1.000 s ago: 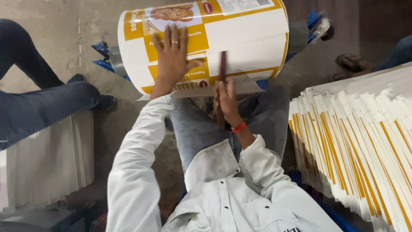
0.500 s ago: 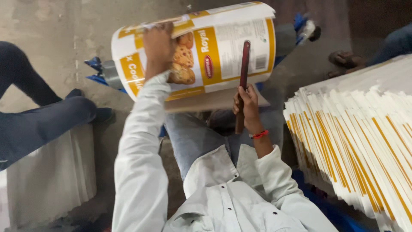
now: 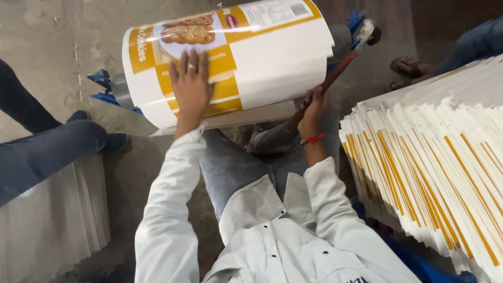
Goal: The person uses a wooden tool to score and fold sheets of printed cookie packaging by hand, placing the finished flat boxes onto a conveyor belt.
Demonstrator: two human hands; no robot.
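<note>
Left hand [image 3: 191, 86] flat, right hand [image 3: 313, 107] clenched

A grey concrete floor [image 3: 63, 47] carries everything. A blue stand [image 3: 102, 89] rests on it under the roll [image 3: 272, 57]. A fanned stack of white and yellow sheets [image 3: 435, 173] lies at right, a white stack [image 3: 52, 225] at left. A sandalled foot [image 3: 406, 67] stands near the upper right.

I've got bare concrete floor [image 3: 57, 36] open upper left. Right is blocked by fanned stack of white-and-yellow flat sheets [image 3: 435, 157]; lower left by pale sheet stack [image 3: 52, 225] w/ another person's dark-trousered leg [image 3: 47, 152] across it.
</note>
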